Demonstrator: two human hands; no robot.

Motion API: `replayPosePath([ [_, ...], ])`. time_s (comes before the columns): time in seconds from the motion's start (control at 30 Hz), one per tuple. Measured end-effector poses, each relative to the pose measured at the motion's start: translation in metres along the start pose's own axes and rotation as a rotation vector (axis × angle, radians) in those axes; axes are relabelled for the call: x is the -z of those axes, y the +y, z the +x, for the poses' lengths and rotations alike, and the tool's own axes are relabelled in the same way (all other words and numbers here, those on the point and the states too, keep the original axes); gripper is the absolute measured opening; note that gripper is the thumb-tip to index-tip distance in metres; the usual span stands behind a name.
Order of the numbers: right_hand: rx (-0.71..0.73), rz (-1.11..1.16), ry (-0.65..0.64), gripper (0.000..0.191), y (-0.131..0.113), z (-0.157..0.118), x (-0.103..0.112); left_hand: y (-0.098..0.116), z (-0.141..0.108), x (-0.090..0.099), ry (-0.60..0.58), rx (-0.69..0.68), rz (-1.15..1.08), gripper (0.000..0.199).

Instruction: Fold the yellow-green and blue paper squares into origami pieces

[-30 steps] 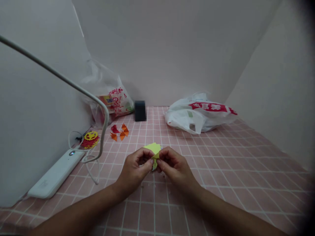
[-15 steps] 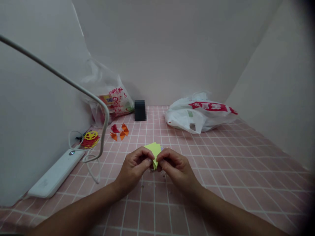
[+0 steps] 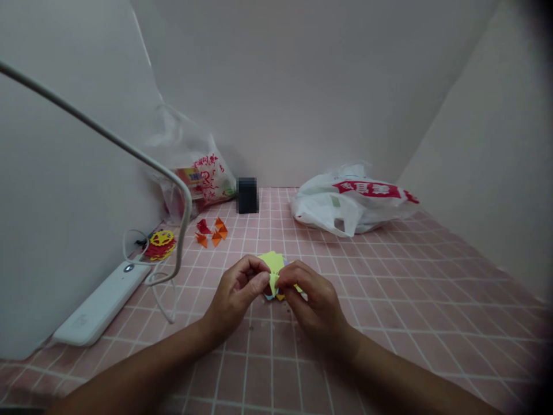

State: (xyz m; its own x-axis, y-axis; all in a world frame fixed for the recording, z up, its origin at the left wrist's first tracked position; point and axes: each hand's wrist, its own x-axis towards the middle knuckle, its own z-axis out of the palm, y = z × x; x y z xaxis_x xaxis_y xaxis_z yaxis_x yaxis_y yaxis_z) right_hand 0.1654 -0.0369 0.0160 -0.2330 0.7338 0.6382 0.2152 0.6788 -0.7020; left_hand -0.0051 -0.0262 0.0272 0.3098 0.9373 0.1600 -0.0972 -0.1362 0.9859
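Between my two hands is a small folded piece of yellow paper [image 3: 273, 283], pointed at its lower end. My left hand [image 3: 238, 291] pinches its left side between thumb and forefinger. On the other side my right hand [image 3: 315, 294] has its fingers closed on the paper's right edge. Just behind it, partly covered by my fingers, lies a stack of yellow paper sheets [image 3: 272, 261]. Bits of blue and orange paper peek out below the fingers; their shape is hidden.
Folded orange paper pieces [image 3: 216, 237] and a red one [image 3: 203, 226] lie at back left, near yellow and red cutouts [image 3: 161, 244]. A white power strip [image 3: 101, 302] and a cable [image 3: 184, 202] are left. Plastic bags [image 3: 211, 178] [image 3: 354, 199] flank a dark blurred box [image 3: 247, 196].
The yellow paper between my fingers now shows as a smaller, pointed folded piece, apart from the sheets behind. Blue and orange paper has come into sight underneath. My hands have barely shifted.
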Motion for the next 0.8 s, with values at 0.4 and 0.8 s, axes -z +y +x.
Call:
replayPosePath([
  [0.4,-0.08,-0.049,0.077,0.011,0.0046,-0.0033,-0.0038,-0.003,0.0011,0.0011,0.073,-0.133,0.222,0.013],
  [0.8,-0.227,0.082,-0.004,0.008,0.0051,-0.0048,-0.0022,-0.0022,0.0037,0.0005,0.071,-0.153,0.29,0.008],
])
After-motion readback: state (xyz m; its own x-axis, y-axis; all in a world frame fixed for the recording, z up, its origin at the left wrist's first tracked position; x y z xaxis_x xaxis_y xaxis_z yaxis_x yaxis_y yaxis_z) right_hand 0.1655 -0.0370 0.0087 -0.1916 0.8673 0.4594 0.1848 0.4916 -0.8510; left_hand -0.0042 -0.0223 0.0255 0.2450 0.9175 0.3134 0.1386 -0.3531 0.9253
